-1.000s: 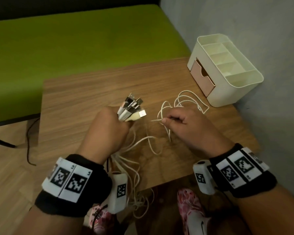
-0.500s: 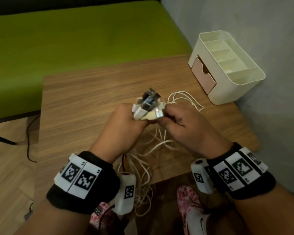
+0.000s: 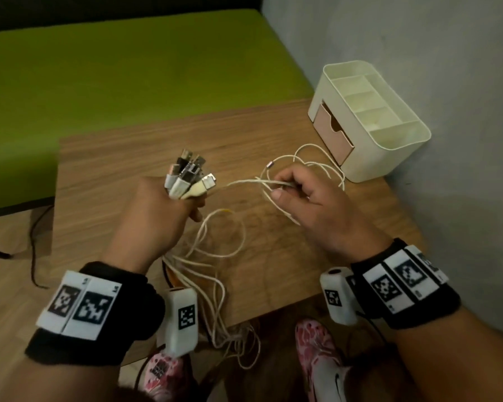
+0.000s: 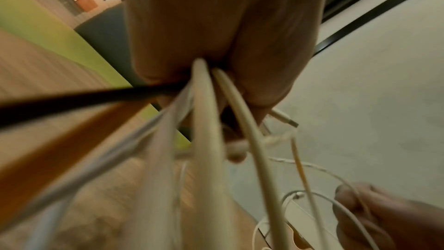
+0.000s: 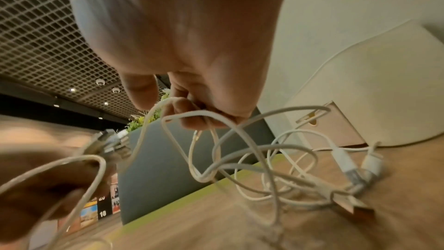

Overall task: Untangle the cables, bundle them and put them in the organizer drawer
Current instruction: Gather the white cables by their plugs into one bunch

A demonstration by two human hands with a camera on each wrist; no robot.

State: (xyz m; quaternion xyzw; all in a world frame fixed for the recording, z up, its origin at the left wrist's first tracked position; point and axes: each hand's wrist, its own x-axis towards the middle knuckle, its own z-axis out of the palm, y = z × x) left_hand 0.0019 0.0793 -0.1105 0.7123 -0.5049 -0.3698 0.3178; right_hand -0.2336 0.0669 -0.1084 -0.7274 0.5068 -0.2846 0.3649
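Note:
My left hand (image 3: pixel 157 216) grips a bunch of cable ends in its fist, with several USB plugs (image 3: pixel 188 175) sticking up out of it. The cords (image 4: pixel 204 140) trail down from that fist, mostly white, one black and one orange. They hang over the table's near edge (image 3: pixel 233 329). My right hand (image 3: pixel 299 195) pinches one thin white cable (image 3: pixel 244 182) stretched between the two hands. Behind it lie loose white loops (image 5: pixel 276 159). The cream organizer (image 3: pixel 389 140) stands at the far right, its pink drawer (image 3: pixel 333 132) pulled slightly out.
The small wooden table (image 3: pixel 122 158) stands beside a green bench (image 3: pixel 128 65) and against a grey wall (image 3: pixel 418 39). Feet in patterned shoes (image 3: pixel 320 361) show below the near edge. A thin black wire (image 3: pixel 34 250) lies on the floor at left.
Half a second ago both hands met at the plug bunch. My right hand has since pulled away to the right, drawing one white cable out taut.

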